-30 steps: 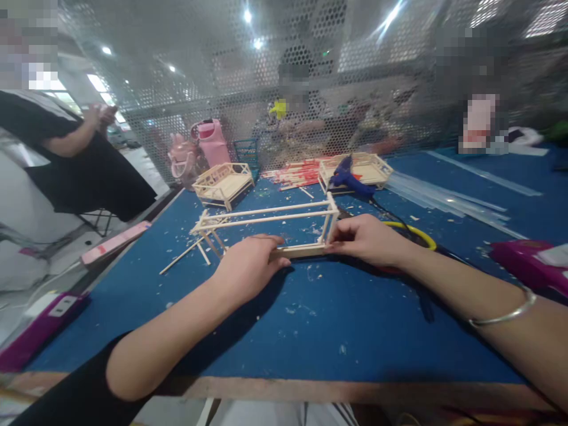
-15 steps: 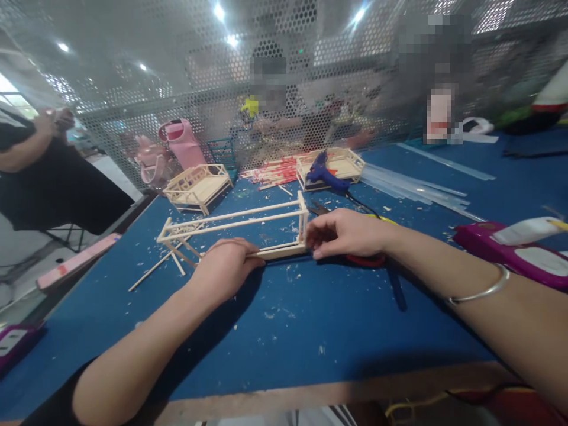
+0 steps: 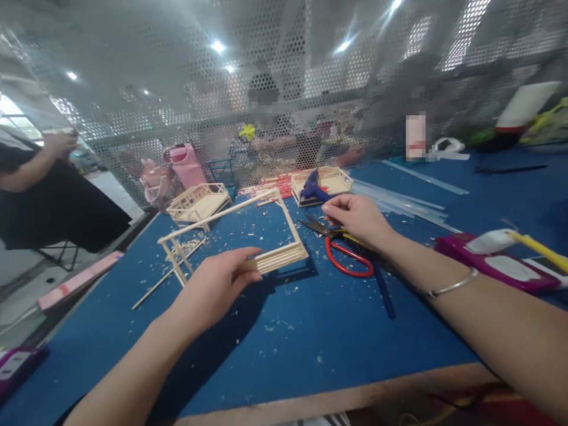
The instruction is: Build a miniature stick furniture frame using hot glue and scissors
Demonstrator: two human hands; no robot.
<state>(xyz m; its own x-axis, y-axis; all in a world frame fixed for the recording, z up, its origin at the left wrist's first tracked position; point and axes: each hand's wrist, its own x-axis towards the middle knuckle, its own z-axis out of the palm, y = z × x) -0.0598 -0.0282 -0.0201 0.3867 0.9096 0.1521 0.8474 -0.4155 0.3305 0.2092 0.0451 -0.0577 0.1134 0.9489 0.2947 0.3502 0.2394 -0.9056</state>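
My left hand (image 3: 222, 281) pinches the lower edge of a small wooden stick frame (image 3: 277, 260). That edge has several thin sticks laid side by side, and the frame is tilted with its near side lifted off the table. My right hand (image 3: 355, 218) has its fingers curled at the handle end of a blue glue gun (image 3: 315, 188), which rests on a small wooden bed-like model (image 3: 335, 180); the hand partly hides the grip. Scissors with red handles (image 3: 350, 263) lie on the table just below my right hand.
Another small bed-like model (image 3: 202, 204) stands at the back left, near a pink bottle (image 3: 189, 165). Clear glue sticks (image 3: 399, 201) lie at the right, beyond a purple power strip (image 3: 501, 260). Wood scraps litter the blue table (image 3: 288, 343). A person (image 3: 53, 177) stands at left.
My right hand has left the frame's right end and moved up and away to the glue gun's handle. My left hand has tipped the frame, so its stick-covered side now shows.
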